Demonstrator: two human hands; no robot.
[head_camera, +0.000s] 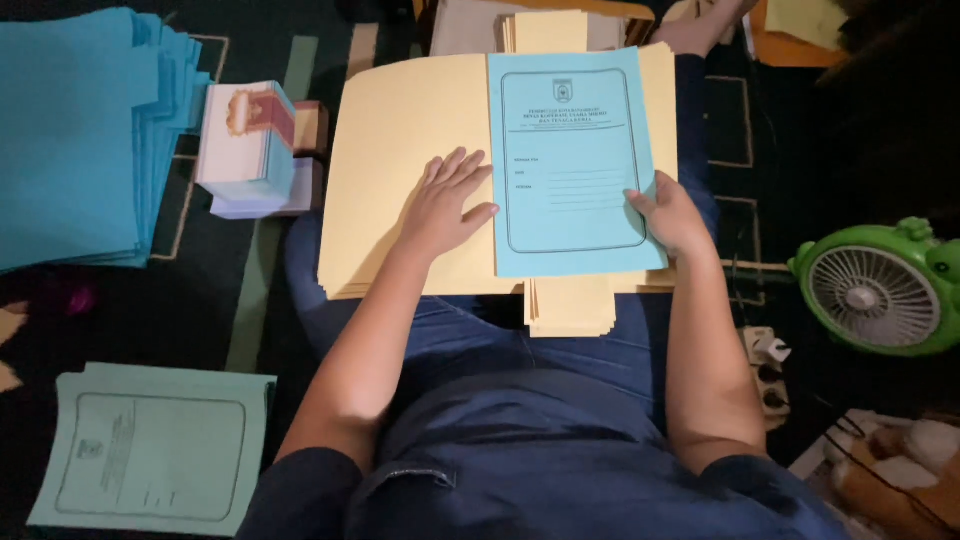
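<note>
The blue cover (570, 165) lies face up on the right half of a stack of yellow folders (400, 130), which rests across the person's lap. It is a printed sheet with a framed border, a small emblem at the far end and ruled lines in the middle; its near edge overhangs the folders a little.

The right hand (672, 212) grips the cover's right edge near the near corner, thumb on top of the sheet and the other fingers tucked out of sight beneath it. The left hand (445, 205) lies flat and open on the bare yellow folder, fingers spread, holding nothing; its thumb and fingertips touch or just meet the cover's left edge.

A narrower pile of yellow sheets (570, 305) pokes out from under the folders at the near side, and more of the same show at the far side.

To the far left, a thick stack of blue sheets (75, 130) sits on the dark floor. Between it and the folders stands a block of small cards (245, 145) with a white and reddish top. At the near left lies a pile of pale green covers (155, 450) with the same framed print. To the right, well apart, a green fan (880, 290) stands beside a power strip (768, 375).
</note>
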